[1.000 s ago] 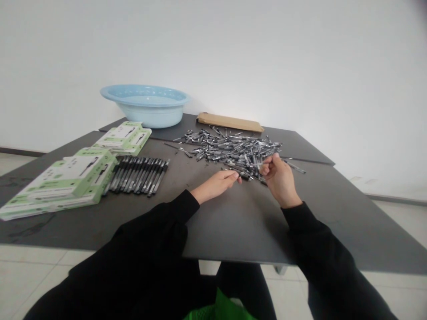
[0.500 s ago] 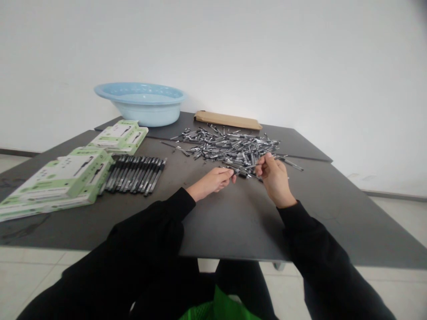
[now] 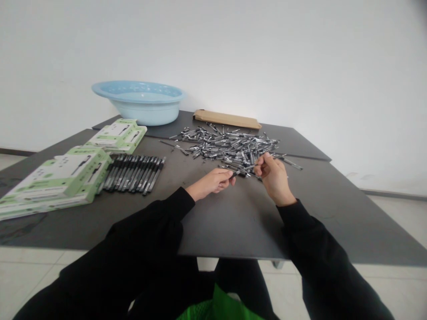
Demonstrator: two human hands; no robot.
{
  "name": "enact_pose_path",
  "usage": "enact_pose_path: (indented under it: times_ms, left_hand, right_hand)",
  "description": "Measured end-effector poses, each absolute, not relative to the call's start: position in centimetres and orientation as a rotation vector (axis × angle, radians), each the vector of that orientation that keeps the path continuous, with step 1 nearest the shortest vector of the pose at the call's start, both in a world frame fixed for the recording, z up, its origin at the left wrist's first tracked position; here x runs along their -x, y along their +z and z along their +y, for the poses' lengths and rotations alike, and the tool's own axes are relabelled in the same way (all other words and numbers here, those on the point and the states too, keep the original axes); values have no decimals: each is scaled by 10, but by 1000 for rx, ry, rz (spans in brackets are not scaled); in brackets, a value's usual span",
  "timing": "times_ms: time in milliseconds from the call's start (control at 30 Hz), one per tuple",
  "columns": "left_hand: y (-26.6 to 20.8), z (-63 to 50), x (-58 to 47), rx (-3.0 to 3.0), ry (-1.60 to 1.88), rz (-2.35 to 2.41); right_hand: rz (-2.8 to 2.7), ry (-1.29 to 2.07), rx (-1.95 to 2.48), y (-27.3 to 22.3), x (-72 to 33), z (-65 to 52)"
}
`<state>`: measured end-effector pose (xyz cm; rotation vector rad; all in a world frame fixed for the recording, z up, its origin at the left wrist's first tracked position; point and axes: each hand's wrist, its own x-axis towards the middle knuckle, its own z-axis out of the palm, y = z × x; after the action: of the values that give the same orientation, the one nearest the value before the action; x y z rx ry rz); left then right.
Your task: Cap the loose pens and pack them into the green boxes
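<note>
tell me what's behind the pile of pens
Behind the pile of pens, a long brown packet lies on the table, with the wall beyond. Anything low against the pile's far side is hidden.

The head view looks forward and down, close over the table (image 3: 227,226).

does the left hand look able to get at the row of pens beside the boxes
Probably yes: the row of pens lies left of the left hand, and no object seems to stand between them, though that hand appears to be pinching a dark pen part.
</note>
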<state>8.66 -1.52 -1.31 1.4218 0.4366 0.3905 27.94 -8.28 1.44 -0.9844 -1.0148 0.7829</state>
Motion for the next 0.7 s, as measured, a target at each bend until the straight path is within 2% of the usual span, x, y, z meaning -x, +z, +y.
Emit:
enact_pose_path:
  times_ms: [700]
  left_hand:
    - [-10,-18,-86,-1429,388,413]
  right_hand:
    - [-1003,846,938,17,-280,-84]
